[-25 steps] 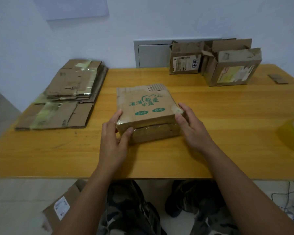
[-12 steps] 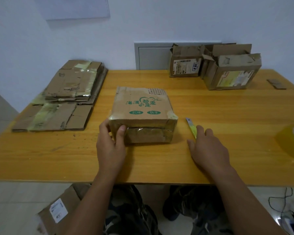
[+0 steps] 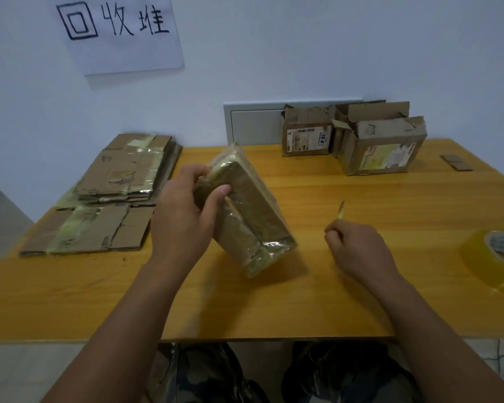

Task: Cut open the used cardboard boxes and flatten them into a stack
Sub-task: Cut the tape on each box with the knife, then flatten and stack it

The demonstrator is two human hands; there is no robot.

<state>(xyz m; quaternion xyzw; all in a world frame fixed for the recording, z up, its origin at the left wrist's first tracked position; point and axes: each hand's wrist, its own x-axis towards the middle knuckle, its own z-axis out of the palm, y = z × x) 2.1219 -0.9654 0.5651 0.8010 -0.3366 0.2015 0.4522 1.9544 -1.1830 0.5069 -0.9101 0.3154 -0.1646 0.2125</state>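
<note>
A flat, taped cardboard box stands tilted on one corner at the middle of the wooden table, its taped underside facing me. My left hand grips its upper left edge. To the right of the box, my right hand is closed on a small yellow-green utility knife, whose tip points up and away. A stack of flattened cardboard lies at the table's left side.
Two opened cardboard boxes stand at the back of the table by the wall. A roll of clear tape sits at the right edge. A small cardboard scrap lies far right. A paper sign hangs on the wall.
The box lay flat a second ago; my left hand has tipped it up onto a corner. My right hand left the box, reached the knife on the table and picked it up.
</note>
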